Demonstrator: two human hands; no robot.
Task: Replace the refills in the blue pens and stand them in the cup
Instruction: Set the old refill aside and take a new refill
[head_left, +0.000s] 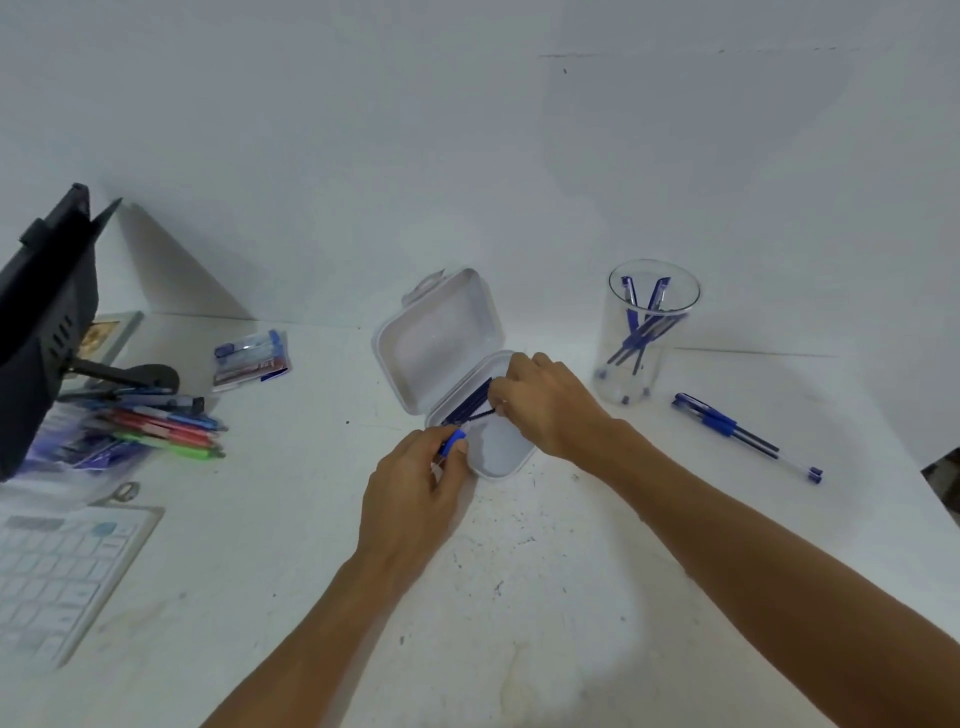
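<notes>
Right hand (545, 410): grip pinches 1 refill (480, 415) inside the open box (441, 338). Left hand (415, 483): grip holds the blue pen (453, 442) just beside. The refill is judged light, thin and bendable, so take it near its end. The cup (610, 332) stands beyond the right grip.

clear cup (610, 322) holds leaning blue pens (638, 332); two capped pens (719, 422) lie just beside it; dark refills (470, 402) lie in the open case (441, 338).

clear glossy plastic cup (652, 332), smooth white plastic box (441, 338), scuffed matt table (545, 571)
</notes>
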